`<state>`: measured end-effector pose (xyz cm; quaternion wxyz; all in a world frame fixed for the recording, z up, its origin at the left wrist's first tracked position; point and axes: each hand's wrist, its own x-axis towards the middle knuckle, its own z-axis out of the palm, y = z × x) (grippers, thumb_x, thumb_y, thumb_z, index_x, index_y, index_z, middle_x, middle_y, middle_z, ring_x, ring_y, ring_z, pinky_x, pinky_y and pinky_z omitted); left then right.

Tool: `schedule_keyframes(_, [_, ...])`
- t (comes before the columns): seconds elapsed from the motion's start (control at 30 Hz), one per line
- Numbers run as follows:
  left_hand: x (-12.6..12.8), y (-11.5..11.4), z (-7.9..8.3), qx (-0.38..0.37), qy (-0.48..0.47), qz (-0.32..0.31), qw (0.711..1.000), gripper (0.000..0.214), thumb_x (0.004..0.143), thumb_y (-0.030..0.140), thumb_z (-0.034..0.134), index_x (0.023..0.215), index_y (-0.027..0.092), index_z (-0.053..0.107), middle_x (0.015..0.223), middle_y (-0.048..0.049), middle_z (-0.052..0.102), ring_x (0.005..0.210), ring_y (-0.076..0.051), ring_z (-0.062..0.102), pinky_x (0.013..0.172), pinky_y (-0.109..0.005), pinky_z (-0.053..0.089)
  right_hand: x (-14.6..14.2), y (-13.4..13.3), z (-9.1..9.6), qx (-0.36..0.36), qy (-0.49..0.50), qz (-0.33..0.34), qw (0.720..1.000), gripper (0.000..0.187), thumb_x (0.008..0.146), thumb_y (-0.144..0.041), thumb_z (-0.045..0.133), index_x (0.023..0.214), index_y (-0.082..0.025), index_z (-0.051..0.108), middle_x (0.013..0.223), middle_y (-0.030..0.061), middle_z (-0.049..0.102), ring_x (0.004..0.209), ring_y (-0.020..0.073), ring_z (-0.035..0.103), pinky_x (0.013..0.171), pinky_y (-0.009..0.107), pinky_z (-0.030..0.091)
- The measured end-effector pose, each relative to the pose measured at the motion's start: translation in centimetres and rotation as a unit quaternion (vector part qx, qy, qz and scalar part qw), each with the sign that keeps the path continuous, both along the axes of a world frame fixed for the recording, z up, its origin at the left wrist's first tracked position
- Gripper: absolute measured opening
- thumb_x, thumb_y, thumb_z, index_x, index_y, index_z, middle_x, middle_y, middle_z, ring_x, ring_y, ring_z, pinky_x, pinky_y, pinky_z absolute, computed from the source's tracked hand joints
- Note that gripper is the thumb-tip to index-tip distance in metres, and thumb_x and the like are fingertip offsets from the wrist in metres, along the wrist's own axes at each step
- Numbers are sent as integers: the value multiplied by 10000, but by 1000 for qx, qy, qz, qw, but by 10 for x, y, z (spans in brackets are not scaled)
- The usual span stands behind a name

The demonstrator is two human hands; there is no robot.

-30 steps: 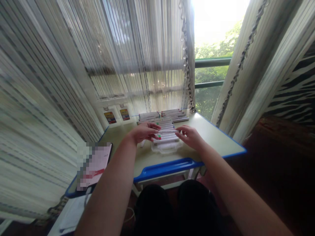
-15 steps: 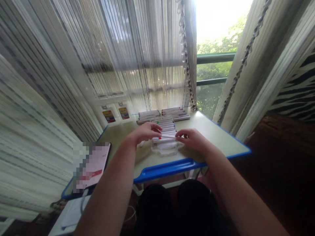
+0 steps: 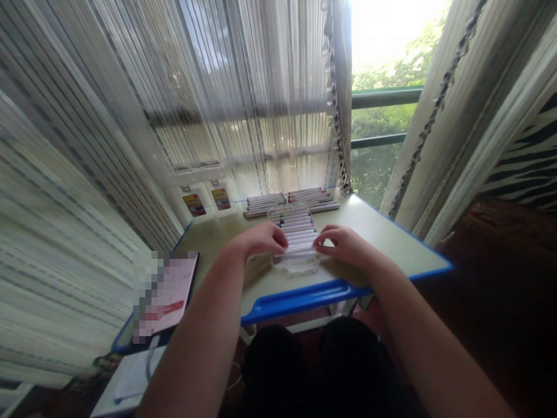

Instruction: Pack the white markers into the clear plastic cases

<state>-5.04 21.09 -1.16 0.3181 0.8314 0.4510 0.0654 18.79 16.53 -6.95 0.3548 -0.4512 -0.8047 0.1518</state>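
Note:
A clear plastic case (image 3: 296, 268) lies on the table in front of me, with white markers (image 3: 297, 222) side by side in it. My left hand (image 3: 263, 238) is at the case's left side, its fingers closed on the left end of a white marker (image 3: 300, 246). At the other end of this marker, my right hand (image 3: 337, 239) has its thumb and fingers pinched. The held marker lies low over the case, level with the row; its left tip is hidden by my fingers.
More markers (image 3: 307, 197) lie in two groups behind the case. Two clear packages with labels (image 3: 221, 199) stand at the back left. A pink-screened tablet (image 3: 174, 296) rests on the table's left side. The table has a blue edge (image 3: 300, 296); curtains hang behind it.
The marker between my hands has gone down into the row in the case, and its red end no longer shows. My view has shifted slightly.

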Motion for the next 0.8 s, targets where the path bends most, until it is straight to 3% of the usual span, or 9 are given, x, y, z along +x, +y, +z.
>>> schedule_keyframes(0.8, [0, -6, 5, 59, 56, -23, 996, 164, 592, 215, 670, 742, 181, 729, 749, -5, 695, 668, -134, 588, 603, -209, 401, 4, 2, -3, -28, -8, -11, 1000, 166, 756, -316, 649, 830, -218, 760, 734, 27, 625, 578, 105, 523, 584, 236, 417])
